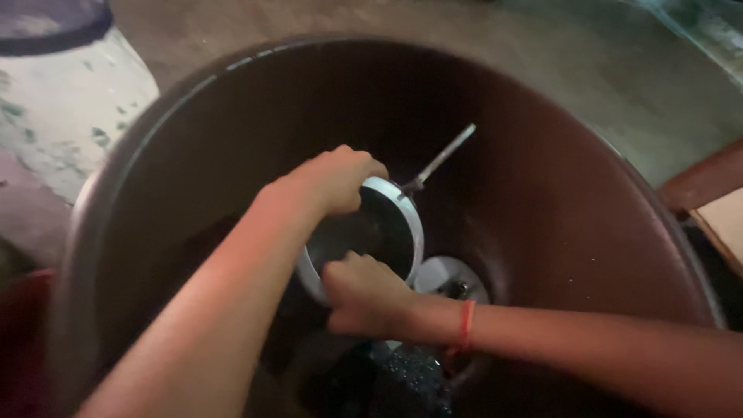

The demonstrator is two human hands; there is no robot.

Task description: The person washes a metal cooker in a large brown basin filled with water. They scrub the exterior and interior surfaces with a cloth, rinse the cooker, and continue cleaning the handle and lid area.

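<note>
brown plastic tub [588, 201], dim. small pan [371, 232] held tilted over tub's middle, metal handle [441, 160] pointing to far rim. left hand [340, 178] fingers curled over pan's top edge; right hand [364, 294] closed at lower rim. best keep left grip firm, rub along the rim.

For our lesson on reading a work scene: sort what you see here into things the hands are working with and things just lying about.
In use:
- left hand gripping the rim of the small pan
- right hand at the pan's lower edge
- large brown tub holding it all

Lying about:
- round white lid beneath the pan
- pale container outside the tub
- wooden piece, far right
</note>
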